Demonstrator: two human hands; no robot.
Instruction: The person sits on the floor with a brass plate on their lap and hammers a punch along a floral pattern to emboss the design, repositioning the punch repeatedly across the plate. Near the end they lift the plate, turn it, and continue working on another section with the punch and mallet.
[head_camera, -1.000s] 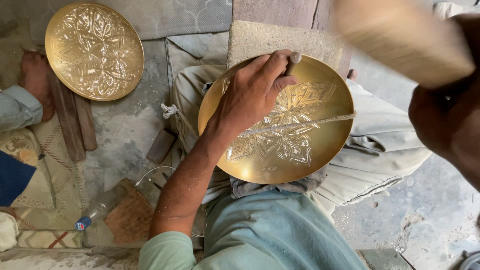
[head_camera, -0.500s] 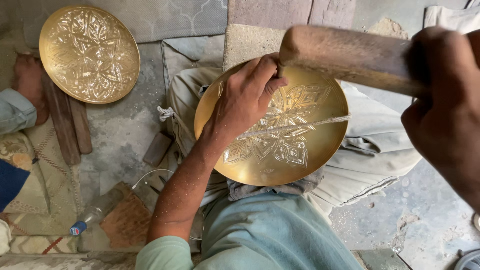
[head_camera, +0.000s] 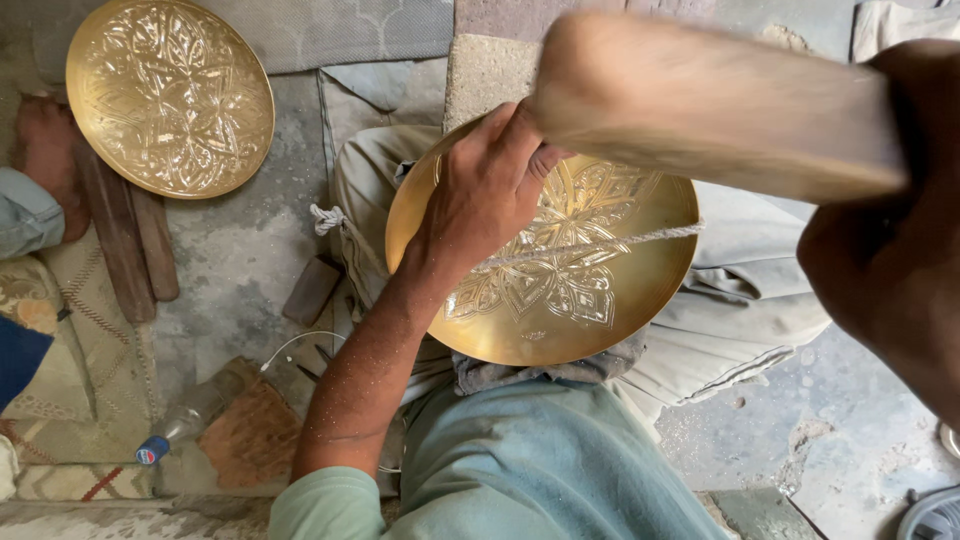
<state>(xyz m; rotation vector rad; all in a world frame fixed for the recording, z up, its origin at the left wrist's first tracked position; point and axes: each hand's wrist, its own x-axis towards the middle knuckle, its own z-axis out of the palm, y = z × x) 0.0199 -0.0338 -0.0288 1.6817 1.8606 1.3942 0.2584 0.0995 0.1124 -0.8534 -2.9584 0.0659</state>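
Soft, even daylight, shadows faint. Glare glints off the engraved brass plate (head_camera: 560, 270). The mallet (head_camera: 700, 105) and right hand (head_camera: 890, 230), nearest the lens, are blurred; the floor stays sharp.

Single head-worn camera, looking steeply down from close range onto the lap, engraved brass plate (head_camera: 560, 265) and surrounding stone floor (head_camera: 240, 260).

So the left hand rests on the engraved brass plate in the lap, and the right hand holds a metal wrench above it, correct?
Not quite. The head view shows the right hand gripping a wooden mallet, not a metal wrench. The left hand does rest on the engraved brass plate in the lap.
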